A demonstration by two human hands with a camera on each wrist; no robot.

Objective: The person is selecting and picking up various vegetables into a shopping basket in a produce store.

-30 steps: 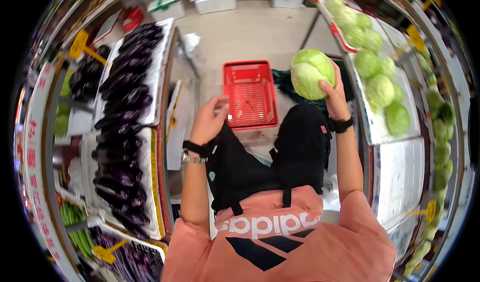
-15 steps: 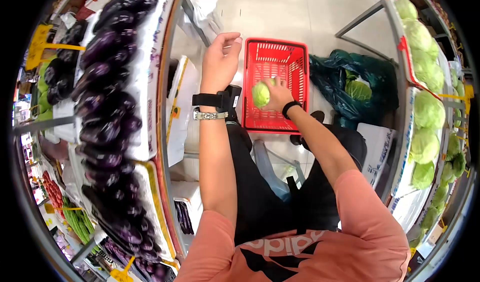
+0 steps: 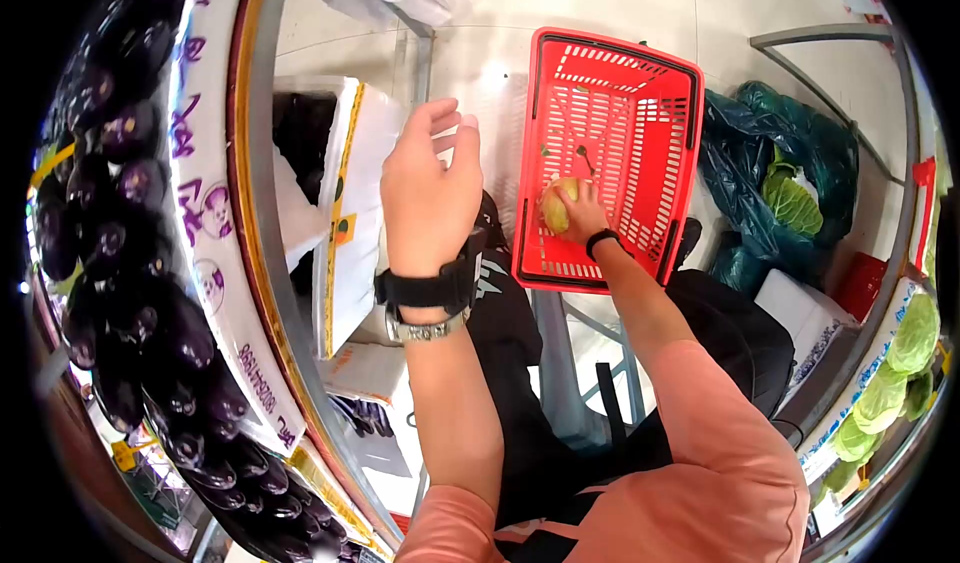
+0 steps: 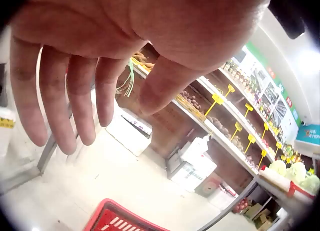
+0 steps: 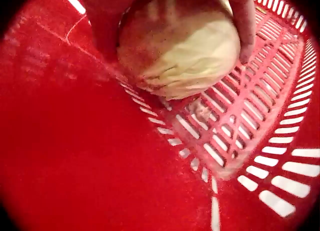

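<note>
Deep inside the red basket (image 3: 655, 178), the right hand (image 3: 586, 211) grips a pale green cabbage (image 3: 556, 206) near the basket's left side. In the right wrist view the cabbage (image 5: 180, 48) is low in the basket, above the slotted bottom (image 5: 235, 121), with fingers (image 5: 243, 25) round its side. The left hand (image 3: 432, 188) is held in the air left of the basket, holding nothing, its fingers loosely bent. Seen from the left wrist, that hand's fingers (image 4: 57, 100) hang relaxed, and the basket's rim (image 4: 107, 206) shows below.
Eggplants (image 3: 140, 223) line a shelf on the left. Right of the basket lies a dark green plastic bag (image 3: 735, 148) with a leafy cabbage (image 3: 792, 198). More cabbages (image 3: 880, 398) lie on the right shelf. A white foam box (image 3: 360, 223) stands beside the left shelf's metal leg.
The right hand has carried the cabbage from beside the right shelf down into the basket. The head view has shifted closer to the basket; the left hand remains raised and empty.
</note>
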